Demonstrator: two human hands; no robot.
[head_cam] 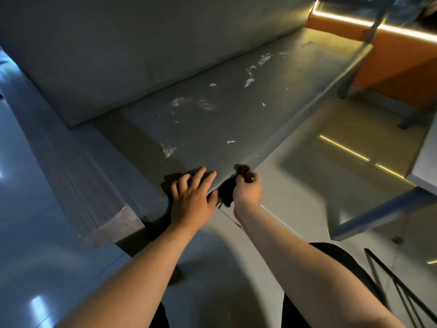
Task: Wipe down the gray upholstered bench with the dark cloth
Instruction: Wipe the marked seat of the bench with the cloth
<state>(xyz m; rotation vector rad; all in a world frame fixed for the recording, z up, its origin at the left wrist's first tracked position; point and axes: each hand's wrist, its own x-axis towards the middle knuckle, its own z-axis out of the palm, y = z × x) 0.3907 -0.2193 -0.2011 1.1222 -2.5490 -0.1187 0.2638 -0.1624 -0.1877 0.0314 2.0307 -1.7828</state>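
I am watching the left hand (192, 200) lying open, fingers spread, flat on the near corner of the gray upholstered table (236, 124). The right hand (248, 192) is gripping the dark cloth (226, 191) in a fist just beside it, at the table's front edge. The cloth is bunching out above the knuckles and hanging down between the 2 hands. White smears (205, 104) are streaking the padded top farther along, well apart from both hands. The glossy floor (307, 166) is reflecting thin light strips.
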